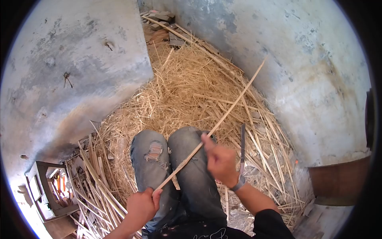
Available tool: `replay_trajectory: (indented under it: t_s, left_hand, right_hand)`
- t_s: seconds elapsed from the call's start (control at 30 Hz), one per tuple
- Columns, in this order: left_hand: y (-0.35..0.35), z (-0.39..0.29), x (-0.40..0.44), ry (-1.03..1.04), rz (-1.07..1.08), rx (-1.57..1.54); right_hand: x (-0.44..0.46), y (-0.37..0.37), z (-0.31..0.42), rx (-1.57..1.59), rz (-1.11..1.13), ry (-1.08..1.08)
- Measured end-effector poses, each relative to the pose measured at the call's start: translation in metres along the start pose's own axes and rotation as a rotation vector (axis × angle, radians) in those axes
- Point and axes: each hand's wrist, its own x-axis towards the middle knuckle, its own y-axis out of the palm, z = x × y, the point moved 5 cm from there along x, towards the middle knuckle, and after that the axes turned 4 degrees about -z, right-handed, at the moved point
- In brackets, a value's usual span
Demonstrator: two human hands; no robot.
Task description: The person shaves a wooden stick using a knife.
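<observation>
A long, pale bamboo strip point(230, 108) slants across my knees, its far tip pointing up and right toward the wall. My left hand point(142, 207) is closed around its lower end. Midway along, my right hand point(222, 162) has its fingers curled, with a fingertip and thumb area against the strip; motion blurs it slightly. Something dark by that fingertip is too unclear to name. Just right of my right hand, a long dark-bladed knife point(242, 143) with a lighter handle points away from me; whether the wrist touches it is hidden.
Bamboo shavings point(187, 83) heap in front of my jeans point(153, 167). Cut strips lie along the right wall point(286, 79) and in a bundle point(99, 191) at left. A wall block point(79, 59) juts in on the left, above a wooden frame point(51, 187). Bricks point(161, 18) sit at the back.
</observation>
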Motion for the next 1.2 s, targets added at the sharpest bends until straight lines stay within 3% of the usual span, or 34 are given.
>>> replay_trajectory:
  t_s: [0.03, 0.1, 0.13, 0.27, 0.37, 0.5, 0.57, 0.63, 0.73, 1.2]
  left_hand:
    - [0.0, 0.0, 0.0, -0.001, -0.004, 0.001]
    - [-0.001, -0.001, 0.001, -0.019, -0.01, -0.051]
    - [-0.002, 0.0, 0.002, -0.014, -0.009, -0.045]
    - [0.002, -0.001, -0.001, 0.004, 0.005, -0.025]
    - [0.0, -0.004, 0.001, -0.018, -0.005, -0.038]
    - [0.004, 0.0, -0.001, -0.021, -0.021, -0.052]
    - [0.0, -0.004, -0.002, -0.033, -0.01, -0.045]
    - [0.0, -0.004, -0.001, -0.036, -0.005, -0.035]
    - [0.006, -0.006, -0.002, -0.014, 0.02, -0.029]
    - [0.013, -0.006, -0.007, -0.101, 0.121, -0.218]
  right_hand:
    - [0.0, -0.001, 0.012, 0.019, -0.018, -0.014]
    - [-0.015, 0.005, 0.047, -0.055, 0.323, 0.066]
    - [-0.01, 0.004, 0.039, 0.043, 0.286, 0.059]
    - [0.017, -0.011, -0.006, -0.046, 0.058, 0.155]
    - [-0.004, 0.004, 0.036, -0.044, 0.261, 0.037]
    - [0.0, 0.002, 0.026, 0.06, 0.224, 0.051]
    - [0.012, -0.011, -0.007, -0.128, -0.019, 0.117]
    - [0.007, -0.008, -0.006, -0.097, -0.031, 0.097]
    - [-0.015, -0.002, 0.013, -0.072, 0.16, 0.064]
    - [-0.029, 0.001, 0.034, 0.196, 0.32, 0.182]
